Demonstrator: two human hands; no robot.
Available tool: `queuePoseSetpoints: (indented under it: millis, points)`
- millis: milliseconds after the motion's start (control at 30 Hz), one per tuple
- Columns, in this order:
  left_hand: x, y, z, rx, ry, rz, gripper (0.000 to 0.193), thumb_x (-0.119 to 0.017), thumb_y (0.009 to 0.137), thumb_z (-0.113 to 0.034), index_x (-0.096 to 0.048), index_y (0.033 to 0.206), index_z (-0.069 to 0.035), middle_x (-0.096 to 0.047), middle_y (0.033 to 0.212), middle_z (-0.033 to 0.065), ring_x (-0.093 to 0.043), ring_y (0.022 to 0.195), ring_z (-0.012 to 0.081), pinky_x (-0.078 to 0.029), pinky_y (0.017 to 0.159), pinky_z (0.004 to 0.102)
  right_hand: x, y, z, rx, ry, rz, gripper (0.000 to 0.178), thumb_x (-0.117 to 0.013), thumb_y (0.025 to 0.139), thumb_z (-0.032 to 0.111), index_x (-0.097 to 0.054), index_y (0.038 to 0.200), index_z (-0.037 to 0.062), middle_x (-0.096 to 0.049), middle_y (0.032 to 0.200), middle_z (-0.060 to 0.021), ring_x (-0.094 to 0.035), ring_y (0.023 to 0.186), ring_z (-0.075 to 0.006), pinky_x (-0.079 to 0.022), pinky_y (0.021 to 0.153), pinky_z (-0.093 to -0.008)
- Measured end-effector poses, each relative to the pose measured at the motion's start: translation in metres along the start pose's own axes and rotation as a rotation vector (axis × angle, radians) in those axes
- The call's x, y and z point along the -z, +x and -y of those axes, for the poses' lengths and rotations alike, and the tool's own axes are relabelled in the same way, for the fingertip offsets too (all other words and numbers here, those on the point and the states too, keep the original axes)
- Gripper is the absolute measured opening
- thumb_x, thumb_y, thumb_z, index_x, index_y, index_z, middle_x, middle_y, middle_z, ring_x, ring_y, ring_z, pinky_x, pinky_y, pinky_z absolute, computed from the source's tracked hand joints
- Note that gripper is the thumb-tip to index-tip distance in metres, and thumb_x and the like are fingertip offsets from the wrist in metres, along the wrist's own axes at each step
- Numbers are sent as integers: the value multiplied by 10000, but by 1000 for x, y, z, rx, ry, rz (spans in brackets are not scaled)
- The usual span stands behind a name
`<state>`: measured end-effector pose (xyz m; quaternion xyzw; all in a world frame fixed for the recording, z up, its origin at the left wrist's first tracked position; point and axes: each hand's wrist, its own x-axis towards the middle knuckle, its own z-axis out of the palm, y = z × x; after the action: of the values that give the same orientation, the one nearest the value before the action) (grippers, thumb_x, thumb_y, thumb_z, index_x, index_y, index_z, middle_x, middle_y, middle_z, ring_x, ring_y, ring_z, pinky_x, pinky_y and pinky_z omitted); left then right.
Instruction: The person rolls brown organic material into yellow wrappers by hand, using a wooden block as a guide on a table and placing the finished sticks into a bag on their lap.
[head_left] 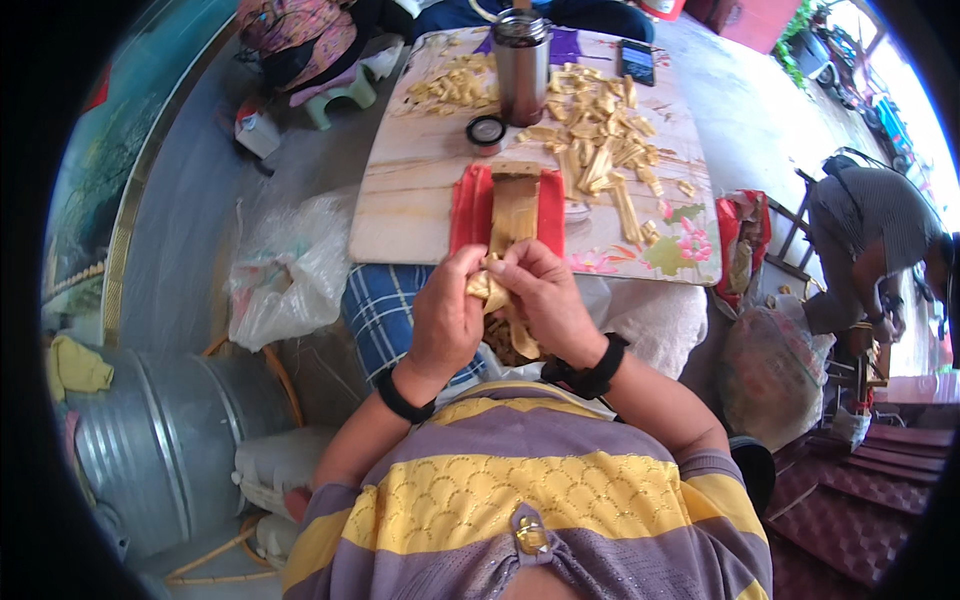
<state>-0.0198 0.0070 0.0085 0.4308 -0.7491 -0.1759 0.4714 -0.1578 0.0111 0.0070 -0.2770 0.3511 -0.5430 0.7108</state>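
Note:
My left hand (447,310) and my right hand (553,308) are close together over my lap, just off the table's near edge. Between their fingertips they pinch a folded, shiny gold strip (487,290); its exact material cannot be told. Flat gold strips (516,210) lie beyond my hands on a red sheet (470,208) at the table's front. Below my fingers, in the lap, another gold piece (523,340) shows above a brownish heap that is partly hidden. Folded gold pieces (605,140) are scattered across the table's right half, with a smaller pile (455,85) at the far left.
On the patterned table (405,190) stand a steel tumbler (521,75), its dark-topped lid (486,133) and a phone (637,62). A plastic bag (285,285) and a metal drum (170,440) are at left. Another person (870,220) bends over at right, past a filled bag (770,375).

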Motion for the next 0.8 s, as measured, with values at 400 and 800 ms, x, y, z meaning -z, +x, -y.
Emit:
queuePoseSetpoints:
  millis: [400, 800]
  points:
    - [4, 3, 12, 346, -455, 309, 150, -434, 893, -18, -522, 1014, -14, -570, 907, 106, -582, 848, 248, -478, 744, 334, 0, -23, 18, 498, -965, 72, 196, -608, 886, 120, -545, 1012, -15, -589, 808, -174, -618, 729, -284, -491, 662, -328]
    - [6, 7, 22, 394, -547, 237, 126, -571, 926, -105, -587, 1014, -16, -607, 837, 1, -535, 796, 48, -453, 737, 213, 6, -22, 17, 271, -424, 126, 142, -660, 855, 19, -548, 944, 18, -612, 848, 9, -574, 753, -33, -469, 669, -181]
